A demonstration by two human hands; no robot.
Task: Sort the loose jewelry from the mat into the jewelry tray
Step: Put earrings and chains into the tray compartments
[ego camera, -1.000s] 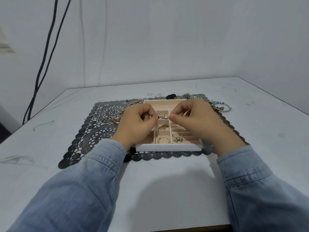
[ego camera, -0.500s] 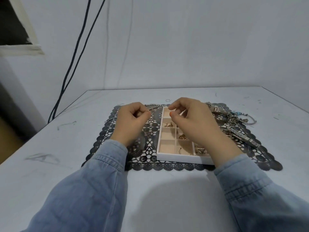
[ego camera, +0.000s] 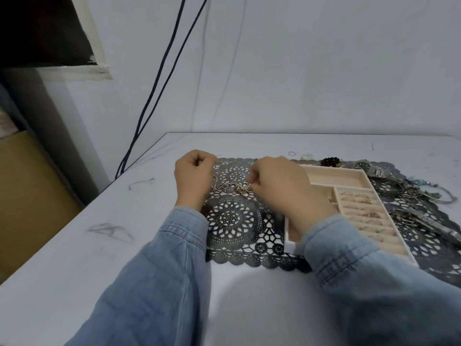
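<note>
1. Biggest risk is probably a snag. The chain tangle [ego camera: 238, 188] is lying on the lacy mat [ego camera: 232, 221], just left of the jewelry tray [ego camera: 334, 176], so links could get caught in the cut-outs if it's yanked up.
2. It could also be dropped if only one strand is pinched and the rest is left dangling.
3. Grip: the tangle's right end is pinched by the right hand [ego camera: 277, 188]. The left hand [ego camera: 193, 178] is curled beside the silver end, but whether anything is held can't be told.
4. Looks: a thin silver chain bunched up with a small gold openwork piece, shiny and fiddly.
</note>
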